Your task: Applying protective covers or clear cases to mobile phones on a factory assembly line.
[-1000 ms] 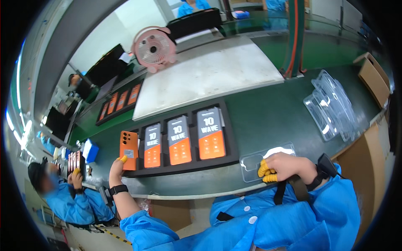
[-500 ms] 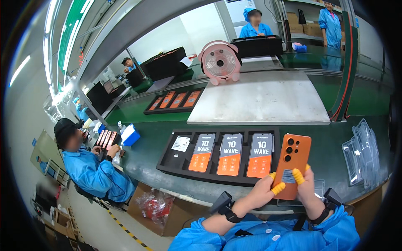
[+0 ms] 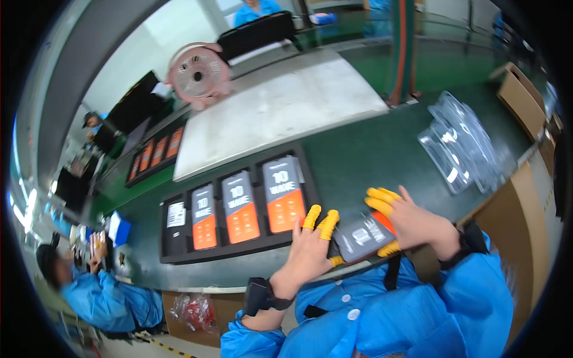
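Observation:
An orange smartphone (image 3: 365,237) lies between my hands at the front edge of the green table, its dark front film facing up. My right hand (image 3: 415,222) is closed on it, yellow-cotted fingers along the far side and thumb at the near side. My left hand (image 3: 307,250) is beside the phone's left end with its fingers stretched apart; the thumb is at the near left corner, and I cannot tell if it presses there. Left of my hands sits a black tray (image 3: 179,247) bearing several compartments, three with film-covered phones (image 3: 242,206) and one with a white label.
Clear plastic trays (image 3: 456,143) are stacked at the right. Behind the black tray lies a white board (image 3: 286,101) with a pink fan (image 3: 199,74) at its far left. Another black phone tray (image 3: 156,152) stands farther left. A co-worker (image 3: 104,292) sits at the left, handling phones.
The phone has gone from upright with its orange back showing to lying lower, front film up. My left hand has moved away from its grip. My view has swung right and tilted.

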{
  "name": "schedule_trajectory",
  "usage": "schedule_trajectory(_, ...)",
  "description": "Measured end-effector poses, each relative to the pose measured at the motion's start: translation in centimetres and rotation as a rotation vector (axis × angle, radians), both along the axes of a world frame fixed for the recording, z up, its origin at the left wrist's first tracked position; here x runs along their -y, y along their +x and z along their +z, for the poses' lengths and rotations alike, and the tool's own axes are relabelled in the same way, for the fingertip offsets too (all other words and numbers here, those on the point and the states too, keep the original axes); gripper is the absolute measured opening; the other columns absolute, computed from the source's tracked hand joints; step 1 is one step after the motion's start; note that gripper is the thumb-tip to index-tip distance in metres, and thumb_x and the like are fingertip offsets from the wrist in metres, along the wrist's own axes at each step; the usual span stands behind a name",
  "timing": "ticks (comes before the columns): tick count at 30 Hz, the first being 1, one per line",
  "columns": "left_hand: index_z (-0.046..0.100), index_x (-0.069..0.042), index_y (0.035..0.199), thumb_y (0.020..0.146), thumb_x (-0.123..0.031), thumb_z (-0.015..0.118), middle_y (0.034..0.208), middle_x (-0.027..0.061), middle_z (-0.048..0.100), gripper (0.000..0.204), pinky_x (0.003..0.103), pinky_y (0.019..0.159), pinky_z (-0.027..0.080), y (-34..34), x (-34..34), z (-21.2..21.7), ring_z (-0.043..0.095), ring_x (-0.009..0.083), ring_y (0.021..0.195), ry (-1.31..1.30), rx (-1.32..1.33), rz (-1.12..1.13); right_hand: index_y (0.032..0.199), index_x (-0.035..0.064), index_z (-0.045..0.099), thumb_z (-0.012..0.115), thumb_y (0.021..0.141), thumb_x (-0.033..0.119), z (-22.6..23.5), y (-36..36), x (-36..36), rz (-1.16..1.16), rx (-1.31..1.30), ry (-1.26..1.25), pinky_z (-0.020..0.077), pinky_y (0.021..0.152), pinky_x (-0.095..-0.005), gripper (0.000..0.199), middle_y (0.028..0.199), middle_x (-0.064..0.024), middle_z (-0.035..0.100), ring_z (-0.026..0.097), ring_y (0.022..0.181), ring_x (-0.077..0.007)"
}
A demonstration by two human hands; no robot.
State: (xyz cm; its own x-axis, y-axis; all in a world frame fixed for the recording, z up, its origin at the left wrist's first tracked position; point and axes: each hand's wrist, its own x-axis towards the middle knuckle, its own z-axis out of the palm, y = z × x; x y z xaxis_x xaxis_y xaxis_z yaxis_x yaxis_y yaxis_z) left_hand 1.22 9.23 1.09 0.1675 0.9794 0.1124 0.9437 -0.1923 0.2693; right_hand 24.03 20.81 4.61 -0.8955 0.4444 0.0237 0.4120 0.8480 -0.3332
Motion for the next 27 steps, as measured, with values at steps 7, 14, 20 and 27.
schedule_trajectory(7,0.031,-0.009,0.136,0.049,-0.028,0.088,0.133,0.0127,0.039,0.106,0.046,0.105,0.023,0.7,0.2,0.4,0.032,0.0328,0.127,0.131,0.266,0.035,0.129,0.0007,0.040,0.076,0.058,0.050,-1.1,-0.5,-1.0,-0.047,0.026,0.057,0.0196,0.103,-0.0594,0.093,0.129,-0.0180,0.044,0.042,0.120,-0.0330)
schedule_trajectory(14,0.026,-0.003,0.138,0.048,-0.034,0.087,0.140,0.0152,0.033,0.113,0.046,0.106,0.022,-0.4,0.1,1.4,0.031,0.0363,0.127,0.117,0.202,0.038,0.125,0.0043,0.046,0.077,0.058,0.048,-2.1,0.1,-0.7,-0.034,-0.043,0.075,0.0210,0.104,-0.0566,0.085,0.124,-0.0153,0.048,0.046,0.114,-0.0311)
schedule_trajectory(20,0.032,0.001,0.133,0.053,-0.035,0.083,0.126,0.0174,0.047,0.101,0.063,0.103,0.010,1.8,-1.2,1.3,0.033,0.0340,0.127,-0.021,0.021,-0.037,0.123,0.0055,0.047,0.078,0.056,0.047,-1.8,2.1,0.2,-0.010,-0.014,0.078,0.0235,0.102,-0.0570,0.085,0.124,-0.0125,0.049,0.049,0.110,-0.0291)
schedule_trajectory(27,0.038,-0.004,0.130,0.053,-0.032,0.084,0.122,0.0138,0.050,0.093,0.058,0.105,0.011,2.0,-0.8,1.2,0.039,0.0299,0.123,-0.006,0.183,-0.064,0.125,0.0015,0.044,0.079,0.050,0.053,-2.0,2.3,-0.1,-0.017,-0.048,0.036,0.0300,0.097,-0.0501,0.098,0.120,-0.0142,0.050,0.049,0.110,-0.0288)
